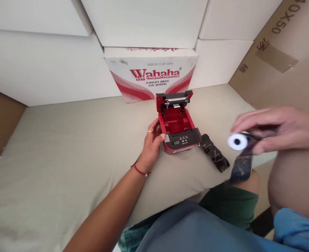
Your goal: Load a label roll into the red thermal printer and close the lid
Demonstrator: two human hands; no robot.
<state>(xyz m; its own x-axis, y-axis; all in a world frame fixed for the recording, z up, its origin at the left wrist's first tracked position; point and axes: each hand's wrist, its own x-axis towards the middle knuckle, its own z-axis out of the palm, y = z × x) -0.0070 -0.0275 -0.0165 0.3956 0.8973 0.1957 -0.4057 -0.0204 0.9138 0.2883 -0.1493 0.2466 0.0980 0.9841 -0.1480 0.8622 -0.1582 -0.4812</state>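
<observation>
A small red and black label printer (182,140) stands on the cloth with its lid (174,99) raised. Its red inner bay shows nothing inside. My left hand (153,141) grips the printer's left side, thumb on the front corner and fingers along the wall. To the right, my right hand (267,127) holds a roll of dark, marbled label paper (237,141) above the cloth, its white end with a dark centre hole facing me. A loose tail of the dark strip hangs below the roll. Another dark marbled piece (215,154) lies beside the printer.
Behind the printer stands a Wahaha water carton (154,75), backed by stacked white boxes (146,21). A large brown cardboard box (280,52) rises at the right. Beige cloth (65,157) covers the surface, and its front edge lies near my lap.
</observation>
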